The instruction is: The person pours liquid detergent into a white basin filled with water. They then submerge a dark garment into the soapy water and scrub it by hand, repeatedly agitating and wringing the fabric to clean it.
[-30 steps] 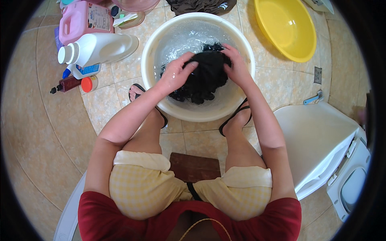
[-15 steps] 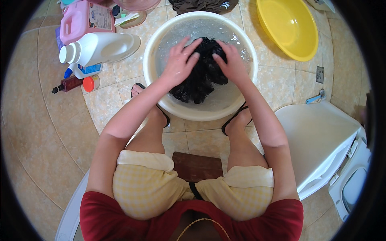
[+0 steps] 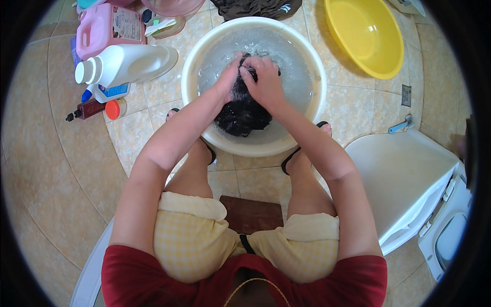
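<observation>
A bundle of wet black cloth [image 3: 244, 115] lies in cloudy water inside a round white basin [image 3: 190, 97] between my feet. My left hand [image 3: 231, 77] grips the far part of the cloth from its left side, with the fingertips partly in the water. Close against it, my right hand [image 3: 265, 79] has its fingers bent over the top of the same cloth. The near part of the bundle spreads loose below both hands. What garment it is, I cannot tell.
At the left stand a pink jug [image 3: 105, 30], a white bottle [image 3: 133, 64] and a red-lidded jar [image 3: 116, 108]. A yellow basin [image 3: 365, 36] lies far right, dark brown cloth [image 3: 255, 7] beyond the white basin. A blue-handled razor [image 3: 400, 126] lies near the toilet [image 3: 404, 174].
Both hands have come together, the right one moving left. They now squeeze the black cloth, which was spread wider between them, and the water ripples.
</observation>
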Demonstrator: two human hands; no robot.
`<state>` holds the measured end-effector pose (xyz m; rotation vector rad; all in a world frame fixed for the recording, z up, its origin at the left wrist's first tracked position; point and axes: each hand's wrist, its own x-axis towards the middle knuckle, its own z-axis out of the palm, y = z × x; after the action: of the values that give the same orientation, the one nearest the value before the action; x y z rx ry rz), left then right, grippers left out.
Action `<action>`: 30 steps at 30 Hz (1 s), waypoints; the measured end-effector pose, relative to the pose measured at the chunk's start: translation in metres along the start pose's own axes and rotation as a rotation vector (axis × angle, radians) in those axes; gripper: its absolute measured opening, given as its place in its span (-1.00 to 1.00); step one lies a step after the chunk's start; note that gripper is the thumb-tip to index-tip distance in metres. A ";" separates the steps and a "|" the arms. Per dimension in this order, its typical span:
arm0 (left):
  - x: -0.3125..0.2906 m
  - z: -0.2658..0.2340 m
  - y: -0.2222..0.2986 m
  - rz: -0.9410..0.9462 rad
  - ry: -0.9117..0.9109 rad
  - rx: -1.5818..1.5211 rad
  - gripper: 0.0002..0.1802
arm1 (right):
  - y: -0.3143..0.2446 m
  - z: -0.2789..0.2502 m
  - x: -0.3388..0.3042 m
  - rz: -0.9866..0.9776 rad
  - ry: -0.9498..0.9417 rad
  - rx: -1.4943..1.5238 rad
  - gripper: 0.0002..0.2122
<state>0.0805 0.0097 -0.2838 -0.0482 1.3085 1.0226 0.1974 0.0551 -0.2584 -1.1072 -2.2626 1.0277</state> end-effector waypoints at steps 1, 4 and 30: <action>0.000 -0.002 0.003 -0.074 -0.112 -0.146 -0.26 | -0.009 0.000 -0.002 -0.048 0.060 -0.036 -0.88; 0.007 -0.013 0.005 -0.158 -0.259 -0.335 -0.34 | -0.040 -0.009 -0.008 -0.195 -0.049 -0.154 -0.87; -0.064 -0.007 0.021 0.072 -0.173 0.585 -0.63 | 0.032 -0.031 -0.018 0.372 -0.323 0.465 -0.71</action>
<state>0.0680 -0.0193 -0.2243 0.5226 1.4098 0.6543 0.2434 0.0671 -0.2635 -1.2399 -1.9116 1.8869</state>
